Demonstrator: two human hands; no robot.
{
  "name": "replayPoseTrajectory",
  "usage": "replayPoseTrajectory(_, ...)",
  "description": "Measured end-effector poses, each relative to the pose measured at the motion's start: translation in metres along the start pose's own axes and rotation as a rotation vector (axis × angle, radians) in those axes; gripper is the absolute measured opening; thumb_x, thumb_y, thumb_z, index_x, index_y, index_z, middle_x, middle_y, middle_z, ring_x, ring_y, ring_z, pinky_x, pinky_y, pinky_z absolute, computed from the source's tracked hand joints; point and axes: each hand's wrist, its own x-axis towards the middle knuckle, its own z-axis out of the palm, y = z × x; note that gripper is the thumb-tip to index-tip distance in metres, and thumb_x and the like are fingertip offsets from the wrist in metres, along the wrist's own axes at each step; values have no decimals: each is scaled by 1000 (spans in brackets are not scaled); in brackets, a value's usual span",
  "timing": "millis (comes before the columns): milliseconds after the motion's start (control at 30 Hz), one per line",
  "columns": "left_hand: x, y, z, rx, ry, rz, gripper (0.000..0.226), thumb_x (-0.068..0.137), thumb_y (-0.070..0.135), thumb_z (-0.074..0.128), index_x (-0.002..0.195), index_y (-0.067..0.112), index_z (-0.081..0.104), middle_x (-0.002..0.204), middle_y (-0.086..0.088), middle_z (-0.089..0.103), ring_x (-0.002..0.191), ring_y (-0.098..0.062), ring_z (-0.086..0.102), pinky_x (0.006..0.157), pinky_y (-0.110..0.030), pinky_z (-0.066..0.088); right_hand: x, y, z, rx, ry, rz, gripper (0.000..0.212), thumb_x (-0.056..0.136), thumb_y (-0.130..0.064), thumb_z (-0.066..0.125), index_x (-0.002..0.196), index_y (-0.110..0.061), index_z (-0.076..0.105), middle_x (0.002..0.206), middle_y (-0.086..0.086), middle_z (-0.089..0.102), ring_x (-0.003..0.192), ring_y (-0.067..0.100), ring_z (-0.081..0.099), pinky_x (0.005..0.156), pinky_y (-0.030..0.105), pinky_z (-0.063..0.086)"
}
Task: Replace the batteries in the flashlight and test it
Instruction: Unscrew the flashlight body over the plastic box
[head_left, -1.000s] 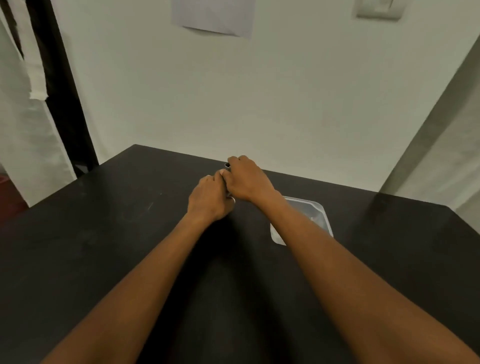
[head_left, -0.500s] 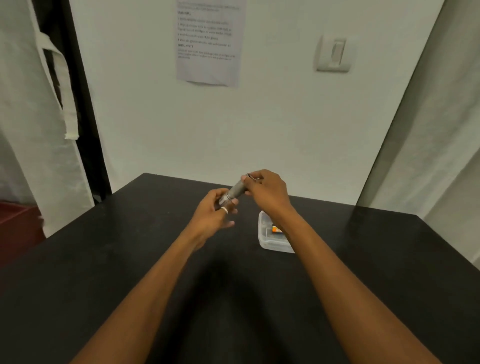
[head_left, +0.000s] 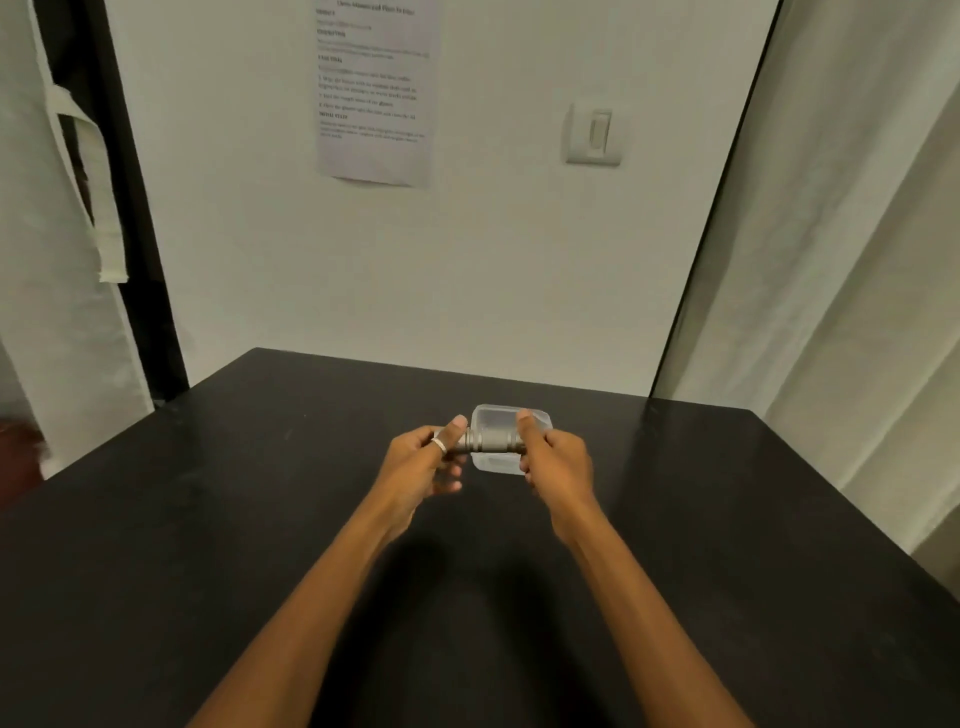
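Observation:
A small grey metal flashlight (head_left: 491, 440) is held level above the black table (head_left: 208, 493), between both hands. My left hand (head_left: 423, 460) pinches its left end with thumb and fingers; a ring shows on one finger. My right hand (head_left: 553, 457) grips the right end, thumb on top. Directly behind the flashlight, a small clear plastic box (head_left: 511, 418) sits on the table; its contents are hidden from here.
A white wall with a printed sheet (head_left: 376, 88) and a light switch (head_left: 596, 135) stands behind the table. White curtains (head_left: 857, 260) hang at the right, more white cloth at the left.
The flashlight has swung from a slanted pose to level and now sits in front of the clear box. Both hands moved apart to its ends. The head tilted further up.

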Motion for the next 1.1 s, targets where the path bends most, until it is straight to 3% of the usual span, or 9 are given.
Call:
replayPoseTrajectory(133, 6, -18, 8, 122, 91, 30, 43, 98, 51, 56, 100, 10, 67, 77, -4, 63, 61, -11, 56, 55, -25, 50, 2, 18, 6, -61, 51, -50, 54, 99, -51, 56, 86, 0, 67, 71, 6, 65, 60, 13, 55, 54, 28, 45)
replayPoseTrajectory(267, 14, -25, 13, 153, 141, 83, 44, 99, 51, 55, 91, 7, 58, 66, -1, 55, 48, -9, 48, 46, -25, 44, 8, 33, 13, -82, 101, -129, 47, 102, -48, 52, 84, -8, 69, 76, 7, 70, 62, 12, 60, 52, 24, 47)
replayPoseTrajectory(433, 22, -38, 15, 167, 155, 86, 41, 99, 51, 54, 80, 15, 52, 60, 2, 51, 47, -9, 42, 43, -28, 38, 11, 52, 19, -62, 112, -189, 42, 104, -43, 51, 89, -7, 69, 77, 6, 70, 67, 11, 63, 51, 15, 47)
replayPoseTrajectory(633, 28, -46, 14, 196, 162, 53, 40, 101, 51, 48, 84, 16, 53, 65, 0, 51, 50, -10, 43, 45, -27, 37, 10, 58, 24, -69, 122, -313, 32, 105, -37, 51, 90, -11, 65, 80, 1, 68, 65, 13, 61, 51, 19, 47)
replayPoseTrajectory(833, 29, -41, 6, 10, 166, -15, 38, 104, 47, 45, 93, 12, 55, 60, 1, 40, 45, -10, 32, 40, -25, 28, 8, 54, 28, -62, 4, -587, 6, 103, -18, 58, 106, -15, 63, 97, -10, 64, 87, 8, 63, 70, 12, 49)
replayPoseTrajectory(933, 30, -39, 0, 4, 193, -8, 37, 104, 46, 45, 95, 12, 56, 60, 1, 41, 45, -9, 33, 40, -24, 29, 8, 56, 30, -38, -45, -547, 22, 102, -20, 59, 124, -19, 61, 112, -10, 63, 99, -1, 62, 78, 11, 51)
replayPoseTrajectory(1000, 29, -38, 0, 24, 201, 9, 36, 104, 45, 45, 93, 13, 55, 61, 1, 42, 45, -8, 34, 40, -25, 30, 6, 54, 31, -9, -41, -460, 23, 103, -30, 58, 123, -21, 61, 109, -10, 66, 97, -1, 64, 77, 18, 57)
replayPoseTrajectory(1033, 28, -38, 1, 42, 202, 20, 36, 104, 45, 45, 91, 13, 54, 61, 2, 43, 45, -8, 35, 41, -25, 31, 5, 53, 32, -5, -20, -417, 21, 103, -36, 55, 115, -20, 64, 100, -9, 69, 89, 5, 67, 72, 26, 61)
replayPoseTrajectory(1100, 26, -39, 5, 78, 203, 40, 35, 104, 44, 45, 87, 15, 52, 61, 2, 44, 44, -8, 36, 41, -25, 32, 3, 51, 34, -29, 38, -339, 38, 105, -46, 47, 95, -14, 65, 82, 1, 70, 75, 20, 67, 63, 40, 60)
